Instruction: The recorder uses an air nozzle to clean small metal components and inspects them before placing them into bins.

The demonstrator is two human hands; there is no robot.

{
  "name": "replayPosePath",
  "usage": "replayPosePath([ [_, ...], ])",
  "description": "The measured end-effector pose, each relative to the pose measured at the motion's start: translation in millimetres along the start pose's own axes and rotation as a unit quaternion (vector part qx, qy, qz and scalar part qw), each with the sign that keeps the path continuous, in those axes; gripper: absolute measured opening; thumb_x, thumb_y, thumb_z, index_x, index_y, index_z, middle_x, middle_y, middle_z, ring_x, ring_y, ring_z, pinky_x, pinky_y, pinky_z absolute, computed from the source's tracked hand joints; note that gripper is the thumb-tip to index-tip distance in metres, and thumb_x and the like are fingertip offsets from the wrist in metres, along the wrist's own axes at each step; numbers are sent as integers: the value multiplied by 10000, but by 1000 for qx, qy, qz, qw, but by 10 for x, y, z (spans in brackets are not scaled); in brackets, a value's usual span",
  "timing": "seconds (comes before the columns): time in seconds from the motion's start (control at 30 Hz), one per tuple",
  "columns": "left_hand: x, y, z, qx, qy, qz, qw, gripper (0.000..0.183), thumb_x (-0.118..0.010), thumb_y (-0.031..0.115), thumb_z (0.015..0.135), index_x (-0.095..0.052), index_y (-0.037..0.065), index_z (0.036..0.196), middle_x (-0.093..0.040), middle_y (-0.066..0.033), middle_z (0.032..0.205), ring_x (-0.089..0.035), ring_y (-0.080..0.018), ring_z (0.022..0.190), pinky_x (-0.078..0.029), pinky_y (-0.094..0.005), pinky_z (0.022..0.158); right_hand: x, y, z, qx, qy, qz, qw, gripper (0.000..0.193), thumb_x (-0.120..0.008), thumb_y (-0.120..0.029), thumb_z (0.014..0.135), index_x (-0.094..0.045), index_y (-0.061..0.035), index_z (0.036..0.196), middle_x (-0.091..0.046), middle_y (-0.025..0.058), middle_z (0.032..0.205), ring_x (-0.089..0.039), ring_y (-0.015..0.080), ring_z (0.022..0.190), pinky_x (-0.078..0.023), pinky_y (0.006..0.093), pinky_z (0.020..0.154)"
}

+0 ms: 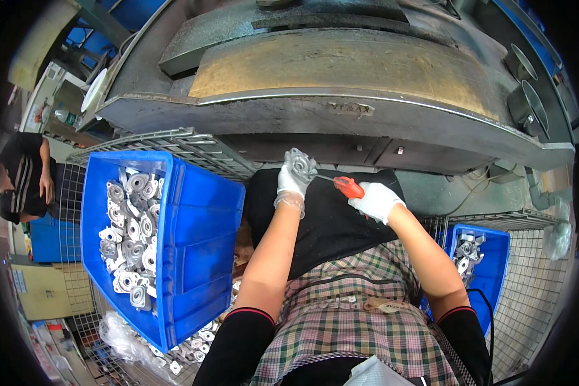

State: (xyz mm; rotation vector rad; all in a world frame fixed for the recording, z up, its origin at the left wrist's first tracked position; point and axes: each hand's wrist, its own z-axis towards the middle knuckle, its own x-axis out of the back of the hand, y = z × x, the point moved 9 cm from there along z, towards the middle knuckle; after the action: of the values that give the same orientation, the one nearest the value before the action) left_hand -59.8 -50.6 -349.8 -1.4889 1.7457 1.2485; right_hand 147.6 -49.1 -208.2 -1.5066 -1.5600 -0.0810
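Observation:
My left hand [290,185], in a white glove, is closed around a grey metal casting [301,165] with a round recess in its middle. Gloved in white as well, my right hand [377,201] grips a hand tool by its red handle [349,187]. From that handle a thin metal shaft [325,177] points left, its end at the casting's edge. Whether it is a file or a scraper cannot be made out. Both hands are above the black cloth [328,219] over my lap.
To my left a tilted blue bin [202,241] holds many similar castings [134,228]; more lie below it in a wire cage. A smaller blue bin [492,257] with castings is at right. Ahead stands a metal workbench [289,122] with a wooden board [341,67]. Another person [29,174] is at far left.

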Motion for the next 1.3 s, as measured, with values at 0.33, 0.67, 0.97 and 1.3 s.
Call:
replayPosePath([
  [0.33, 68, 29, 46, -27, 64, -44, 997, 358, -448, 506, 955, -610, 188, 978, -626, -82, 904, -584, -350, 873, -482, -452, 712, 43, -7, 71, -7, 11, -16, 1000, 384, -616, -359, 828, -618, -18, 1003, -672, 203, 909, -648, 369, 869, -495, 423, 786],
  [0.67, 74, 34, 29, -19, 44, -95, 994, 321, -523, 486, 929, -624, 187, 989, -625, -70, 898, -586, -319, 886, -481, -472, 811, 5, -9, 65, -32, -14, 35, 999, 278, -620, -283, 838, -610, -19, 926, -650, 109, 678, -631, 230, 562, -492, 365, 572],
  [0.97, 20, 58, -82, -34, 78, 5, 996, 332, -501, 502, 934, -612, 201, 1016, -625, -38, 954, -584, -276, 911, -466, -462, 827, 37, -251, 58, 7, -4, 70, 998, 296, -628, -295, 832, -615, -9, 907, -646, 115, 653, -635, 237, 566, -492, 358, 586],
  [1.3, 70, -134, 157, 3, 48, -69, 996, 404, -412, 493, 976, -571, 214, 1221, -561, -60, 1258, -487, -298, 1178, -369, -479, 997, 135, -216, 436, -1, 37, 118, 992, 317, -629, -307, 819, -618, 6, 868, -649, 123, 644, -635, 245, 549, -500, 368, 575],
])
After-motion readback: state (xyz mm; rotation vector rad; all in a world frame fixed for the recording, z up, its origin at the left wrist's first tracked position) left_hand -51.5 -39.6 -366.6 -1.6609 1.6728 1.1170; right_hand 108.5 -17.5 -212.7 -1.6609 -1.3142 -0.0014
